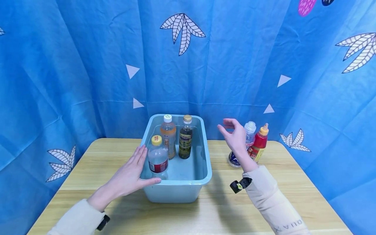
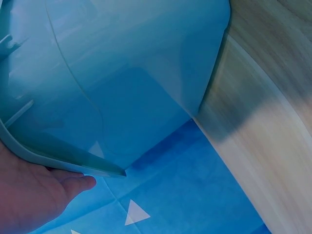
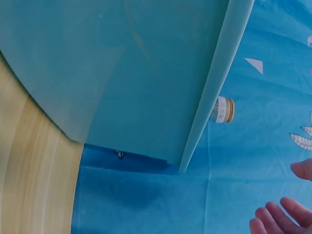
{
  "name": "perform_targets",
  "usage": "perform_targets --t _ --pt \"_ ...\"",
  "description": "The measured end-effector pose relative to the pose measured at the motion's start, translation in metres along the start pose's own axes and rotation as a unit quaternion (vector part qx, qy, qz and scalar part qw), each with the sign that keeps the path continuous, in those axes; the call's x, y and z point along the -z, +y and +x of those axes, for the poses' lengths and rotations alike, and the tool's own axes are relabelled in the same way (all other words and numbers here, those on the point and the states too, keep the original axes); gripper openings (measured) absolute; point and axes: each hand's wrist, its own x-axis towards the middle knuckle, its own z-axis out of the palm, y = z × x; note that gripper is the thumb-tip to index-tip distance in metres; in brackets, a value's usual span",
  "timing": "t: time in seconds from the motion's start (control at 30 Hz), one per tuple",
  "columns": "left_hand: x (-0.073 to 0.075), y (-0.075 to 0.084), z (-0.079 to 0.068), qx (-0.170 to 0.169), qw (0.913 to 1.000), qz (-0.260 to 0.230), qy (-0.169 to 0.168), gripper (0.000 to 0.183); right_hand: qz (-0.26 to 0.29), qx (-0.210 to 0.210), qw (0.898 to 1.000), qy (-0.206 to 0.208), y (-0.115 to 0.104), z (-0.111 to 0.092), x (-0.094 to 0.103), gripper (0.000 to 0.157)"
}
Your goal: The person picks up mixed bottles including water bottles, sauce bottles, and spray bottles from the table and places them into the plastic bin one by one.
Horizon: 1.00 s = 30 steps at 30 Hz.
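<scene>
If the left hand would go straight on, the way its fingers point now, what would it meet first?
Probably the tub's rim, which the left hand seems to touch already. Bottles stand beyond that, but depth is unclear, so I cannot tell which comes next.

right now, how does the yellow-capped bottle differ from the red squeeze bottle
The yellow-capped bottle is inside the light blue tub; the red squeeze bottle is outside, to its right. The yellow-capped bottle looks see-through, while the red squeeze bottle has a strongly red body. The first has a plain round cap; the second tapers to a narrow nozzle. Both have yellowish tops.
</scene>
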Motion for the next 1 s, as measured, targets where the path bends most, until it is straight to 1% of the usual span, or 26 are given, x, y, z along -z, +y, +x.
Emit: perform_targets --t 0.17,0.37,0.53,0.73,1.0 --pt "-0.001 0.000 0.000 -0.002 1.0000 0.001 0.002 0.110 -0.003 -0.006 1.000 0.006 0.005 -0.006 0.007 0.036" --pt "-0.001 0.000 0.000 0.000 1.0000 -0.001 -0.001 0.112 -0.014 -0.014 1.000 0.014 0.019 -0.012 0.017 0.040" --pt "0.000 0.000 -0.001 0.001 1.0000 -0.003 -0.001 0.112 -0.026 -0.028 0.999 0.024 0.028 -0.013 0.023 0.040" --pt "0.000 0.000 -0.001 0.003 1.0000 -0.004 -0.003 0.113 -0.029 -0.038 0.998 0.048 0.040 -0.014 0.027 0.040" --pt "0.000 0.001 -0.001 0.003 1.0000 -0.003 -0.002 0.112 -0.020 -0.055 0.995 0.080 0.048 -0.015 0.033 0.041"
